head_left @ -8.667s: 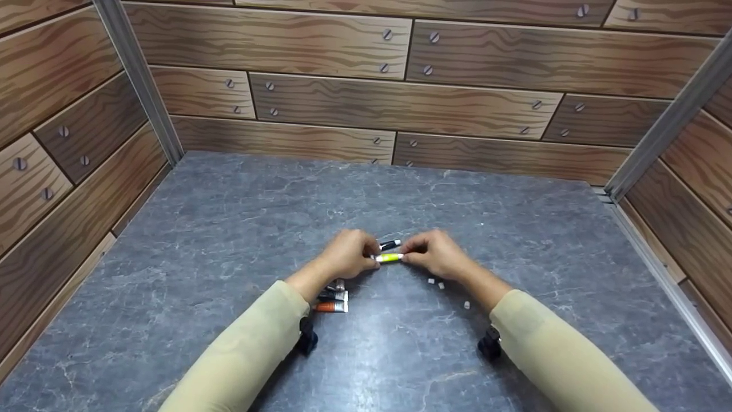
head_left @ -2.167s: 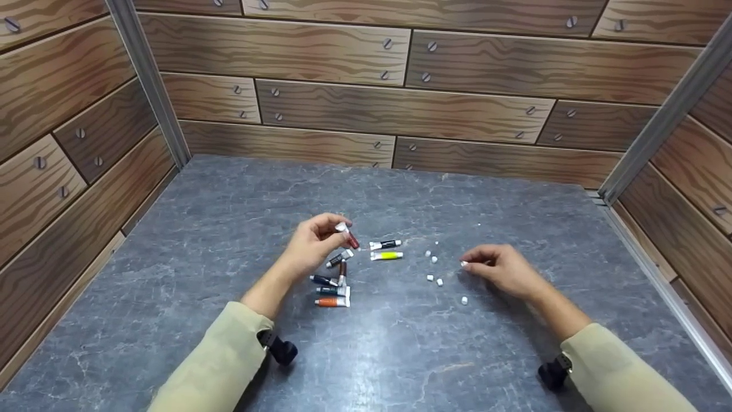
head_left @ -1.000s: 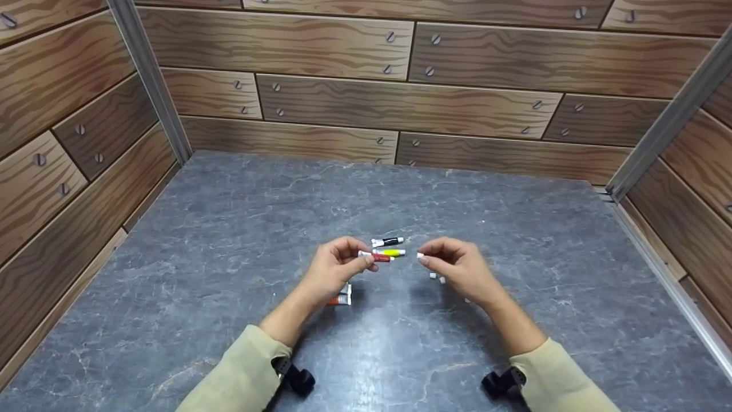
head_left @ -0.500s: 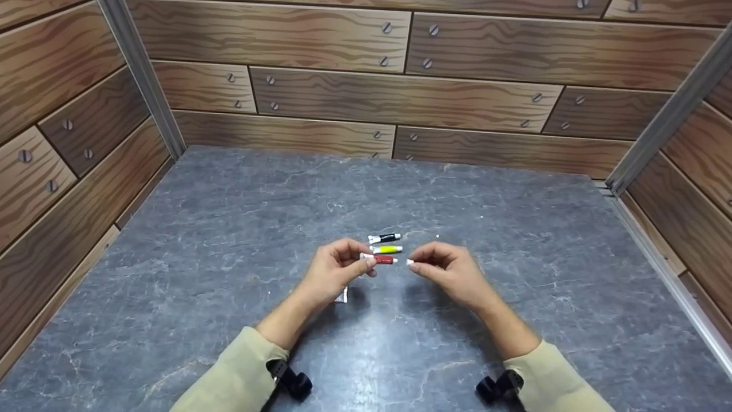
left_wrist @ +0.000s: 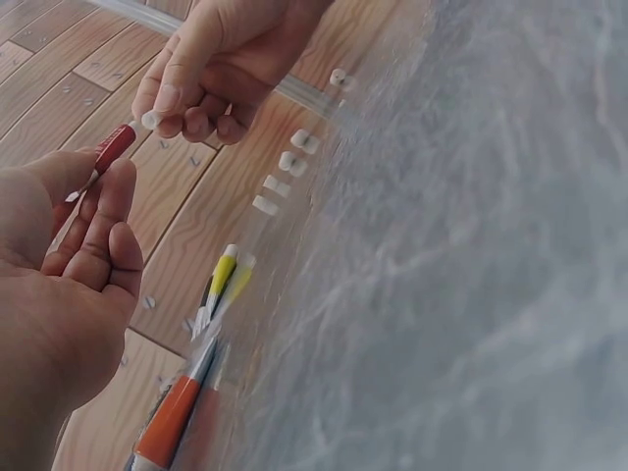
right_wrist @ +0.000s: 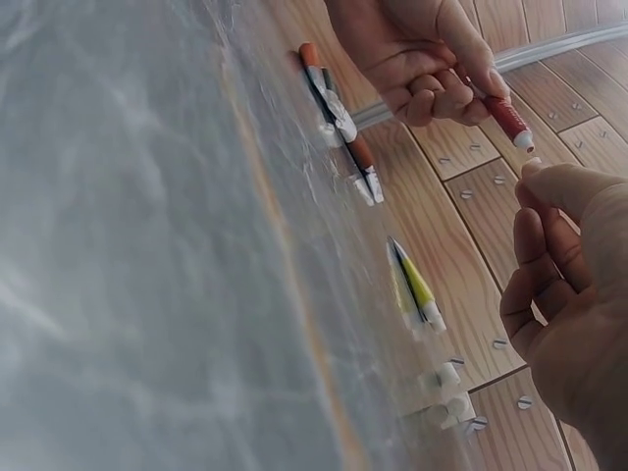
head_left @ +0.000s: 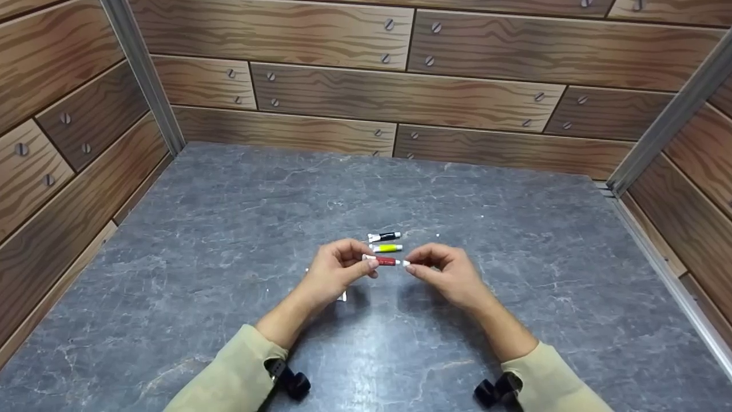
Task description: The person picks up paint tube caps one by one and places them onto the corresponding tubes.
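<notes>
Tubes [head_left: 390, 248], yellow and black, beyond left hand's [head_left: 337, 267] pinch on red tube [head_left: 386, 261], right hand's [head_left: 449, 269] on cap [head_left: 406, 263]

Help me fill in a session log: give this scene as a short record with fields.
Left hand: holds red tube
Right hand: pinches white cap
Fit: white cap off the red tube, close to its uncapped end
Farther back: yellow tube, black tube, side by side on grey table
Also on table: orange tube, loose white caps
Total tubes: unclear, some overlap or are hidden
</notes>
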Available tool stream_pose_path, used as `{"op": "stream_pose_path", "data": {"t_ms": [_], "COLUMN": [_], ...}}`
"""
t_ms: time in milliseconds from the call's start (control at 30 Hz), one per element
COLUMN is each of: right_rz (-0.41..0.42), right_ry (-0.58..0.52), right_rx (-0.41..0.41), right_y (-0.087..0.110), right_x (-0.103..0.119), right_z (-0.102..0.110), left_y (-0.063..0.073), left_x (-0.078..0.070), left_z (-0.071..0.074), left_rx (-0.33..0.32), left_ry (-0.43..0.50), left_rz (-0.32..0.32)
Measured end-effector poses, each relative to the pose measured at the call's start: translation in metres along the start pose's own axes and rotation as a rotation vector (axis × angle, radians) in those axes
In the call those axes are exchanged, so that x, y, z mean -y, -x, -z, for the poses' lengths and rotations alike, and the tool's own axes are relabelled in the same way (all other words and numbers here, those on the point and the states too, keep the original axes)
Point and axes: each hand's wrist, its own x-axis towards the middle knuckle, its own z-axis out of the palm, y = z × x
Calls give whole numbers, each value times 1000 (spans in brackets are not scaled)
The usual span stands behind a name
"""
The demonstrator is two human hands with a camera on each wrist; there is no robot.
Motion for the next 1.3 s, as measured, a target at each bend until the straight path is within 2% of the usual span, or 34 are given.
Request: {"op": "stream_pose_path", "data": {"t_ms": [300,1300], "right_rz": [0,-49], "right_ry": [8,-30], "right_rx": [21,30], "right_y": [-2,2], "right_x": [3,1], "right_z": [0,-6], "left_y": [0,1], "left_x": [-4,1], "left_z": [0,-4], "left_rx": [10,17], "left_ry": [-20,-30], "left_rz": [-8,-18]}}
